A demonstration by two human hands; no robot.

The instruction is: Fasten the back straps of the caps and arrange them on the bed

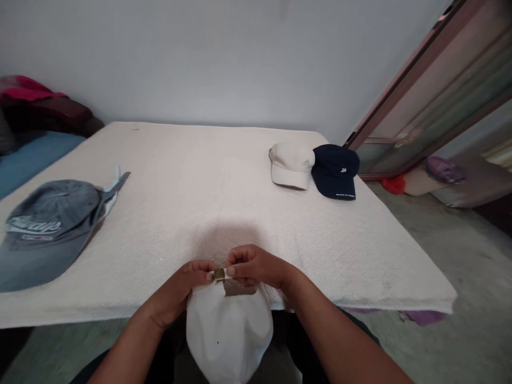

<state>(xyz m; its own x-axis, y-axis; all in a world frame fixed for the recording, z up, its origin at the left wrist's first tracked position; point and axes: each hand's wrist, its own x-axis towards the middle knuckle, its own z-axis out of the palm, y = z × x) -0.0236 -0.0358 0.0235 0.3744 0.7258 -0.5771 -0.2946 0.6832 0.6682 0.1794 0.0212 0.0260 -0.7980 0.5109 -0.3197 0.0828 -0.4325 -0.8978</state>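
A white baseball cap (pixel 230 330) hangs at the near table edge with its back opening facing up. Across that opening runs a strap with a brass-coloured buckle (pixel 219 274). My left hand (pixel 180 288) pinches the cap's strap just left of the buckle. On the other side, my right hand (pixel 260 265) is closed, thumb and fingers gripping the strap right beside the buckle. The cap's brim is out of sight.
A grey cap (pixel 56 224) with white lettering lies at the left. Toward the back right, a cream cap (pixel 291 162) touches a navy cap (pixel 336 170). All rest on a table with a white textured cover (pixel 192 176), against a pale wall.
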